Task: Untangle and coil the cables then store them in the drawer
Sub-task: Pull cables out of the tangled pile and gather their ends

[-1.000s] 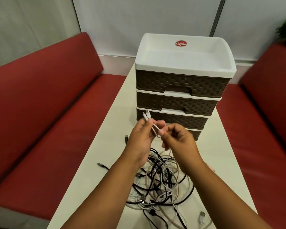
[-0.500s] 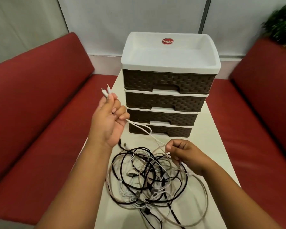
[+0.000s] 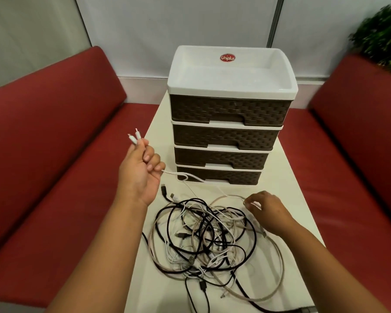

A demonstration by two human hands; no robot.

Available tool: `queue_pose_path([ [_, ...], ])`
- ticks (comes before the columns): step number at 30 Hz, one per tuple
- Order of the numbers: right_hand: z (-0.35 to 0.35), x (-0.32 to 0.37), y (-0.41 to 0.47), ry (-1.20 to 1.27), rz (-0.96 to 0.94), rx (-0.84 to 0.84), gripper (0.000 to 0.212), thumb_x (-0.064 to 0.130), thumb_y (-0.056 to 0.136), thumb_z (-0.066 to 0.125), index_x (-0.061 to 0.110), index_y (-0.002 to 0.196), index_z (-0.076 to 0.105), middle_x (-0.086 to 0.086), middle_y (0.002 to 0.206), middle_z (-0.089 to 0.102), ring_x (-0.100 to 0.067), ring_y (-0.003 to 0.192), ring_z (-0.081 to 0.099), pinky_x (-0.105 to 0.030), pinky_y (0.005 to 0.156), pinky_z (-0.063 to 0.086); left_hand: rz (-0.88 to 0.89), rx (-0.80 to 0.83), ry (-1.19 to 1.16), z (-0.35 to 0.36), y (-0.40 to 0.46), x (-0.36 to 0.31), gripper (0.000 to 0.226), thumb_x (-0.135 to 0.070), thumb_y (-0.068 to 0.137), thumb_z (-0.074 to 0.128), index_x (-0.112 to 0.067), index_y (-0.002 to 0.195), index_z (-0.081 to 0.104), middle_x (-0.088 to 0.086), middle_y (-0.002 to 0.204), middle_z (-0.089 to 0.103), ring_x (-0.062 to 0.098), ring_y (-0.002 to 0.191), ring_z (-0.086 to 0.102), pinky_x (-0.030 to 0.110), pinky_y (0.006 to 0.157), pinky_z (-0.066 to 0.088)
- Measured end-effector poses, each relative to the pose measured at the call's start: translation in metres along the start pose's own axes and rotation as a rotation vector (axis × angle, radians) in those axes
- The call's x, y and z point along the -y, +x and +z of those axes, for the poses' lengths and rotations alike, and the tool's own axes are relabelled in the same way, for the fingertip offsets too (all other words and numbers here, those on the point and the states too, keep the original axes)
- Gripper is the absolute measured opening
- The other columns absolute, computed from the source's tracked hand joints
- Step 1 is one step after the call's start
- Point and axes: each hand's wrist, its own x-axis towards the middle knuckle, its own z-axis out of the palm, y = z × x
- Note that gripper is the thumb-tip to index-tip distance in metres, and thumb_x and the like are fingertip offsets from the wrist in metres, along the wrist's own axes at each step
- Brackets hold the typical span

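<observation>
Your left hand (image 3: 140, 175) grips both plug ends of one white cable (image 3: 190, 177), raised over the desk's (image 3: 287, 177) left edge, while your right hand (image 3: 266, 211) pinches the same cable where it enters the tangled pile (image 3: 203, 236) lying in front of the closed drawer unit (image 3: 228, 136). Draw the cable out slowly, letting your right fingers guide it and lift crossing loops away; pulling hard will likely tighten knots. Keep the plugs together, ready for coiling.
</observation>
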Motion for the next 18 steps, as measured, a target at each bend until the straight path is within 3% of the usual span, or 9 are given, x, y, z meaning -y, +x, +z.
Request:
queue_pose_path([
  [2, -0.005, 0.02, -0.002, -0.093, -0.058, -0.064, 0.028, 0.032, 0.092, 0.061, 0.027, 0.119, 0.064, -0.001, 0.127, 0.057, -0.024, 0.12, 0.05, -0.034, 0.099, 0.041, -0.031, 0.031, 0.006, 0.008, -0.007, 0.004, 0.025, -0.022, 0.105, 0.038, -0.018, 0.085, 0.051, -0.008, 0.053, 0.034, 0.004, 0.041, 0.026, 0.018, 0.043, 0.028],
  [7, -0.02, 0.105, -0.01, 0.211, -0.393, 0.014, 0.067, 0.041, 0.087, 0.067, 0.032, 0.146, 0.036, 0.014, 0.148, 0.037, -0.004, 0.135, 0.032, -0.026, 0.11, 0.029, -0.124, 0.113, -0.043, 0.034, -0.02, 0.014, 0.028, -0.021, 0.105, 0.036, -0.017, 0.082, 0.051, -0.007, 0.054, 0.033, 0.005, 0.042, 0.026, 0.019, 0.043, 0.027],
  [9, -0.016, 0.128, -0.006, 0.269, -0.452, 0.068, 0.061, 0.043, 0.087, 0.066, 0.033, 0.142, 0.042, 0.011, 0.148, 0.041, -0.004, 0.139, 0.031, -0.029, 0.113, 0.028, -0.161, 0.144, -0.078, 0.042, -0.023, 0.015, 0.028, -0.022, 0.105, 0.036, -0.017, 0.082, 0.05, -0.007, 0.054, 0.032, 0.005, 0.041, 0.026, 0.018, 0.042, 0.029],
  [10, -0.012, 0.133, -0.003, 0.306, -0.461, 0.089, 0.046, 0.044, 0.089, 0.064, 0.032, 0.132, 0.052, 0.007, 0.14, 0.052, -0.007, 0.135, 0.04, -0.034, 0.111, 0.035, -0.168, 0.157, -0.087, 0.046, -0.023, 0.015, 0.028, -0.022, 0.105, 0.036, -0.016, 0.082, 0.05, -0.007, 0.054, 0.032, 0.004, 0.041, 0.027, 0.018, 0.042, 0.03],
  [12, -0.007, 0.135, 0.001, 0.439, -0.413, 0.129, 0.021, 0.042, 0.091, 0.057, 0.026, 0.1, 0.066, 0.003, 0.1, 0.069, -0.011, 0.099, 0.062, -0.044, 0.091, 0.049, -0.166, 0.174, -0.098, 0.047, -0.022, 0.01, 0.028, -0.021, 0.106, 0.036, -0.016, 0.082, 0.05, -0.007, 0.054, 0.033, 0.004, 0.04, 0.027, 0.019, 0.042, 0.03],
  [14, -0.005, 0.127, 0.001, 0.61, -0.358, 0.18, 0.024, 0.039, 0.093, 0.054, 0.02, 0.085, 0.065, 0.001, 0.075, 0.063, -0.011, 0.071, 0.058, -0.042, 0.073, 0.048, -0.157, 0.165, -0.11, 0.043, -0.018, 0.002, 0.027, -0.021, 0.105, 0.036, -0.016, 0.082, 0.05, -0.007, 0.054, 0.033, 0.005, 0.041, 0.026, 0.019, 0.042, 0.029],
  [18, -0.015, 0.101, -0.007, 0.682, -0.309, 0.212, 0.023, 0.029, 0.096, 0.056, 0.012, 0.085, 0.066, -0.001, 0.065, 0.05, -0.015, 0.061, 0.048, -0.029, 0.064, 0.046, -0.134, 0.076, -0.148, 0.025, -0.01, -0.008, 0.025, -0.02, 0.105, 0.037, -0.017, 0.082, 0.048, -0.007, 0.052, 0.032, 0.005, 0.039, 0.025, 0.019, 0.042, 0.029],
])
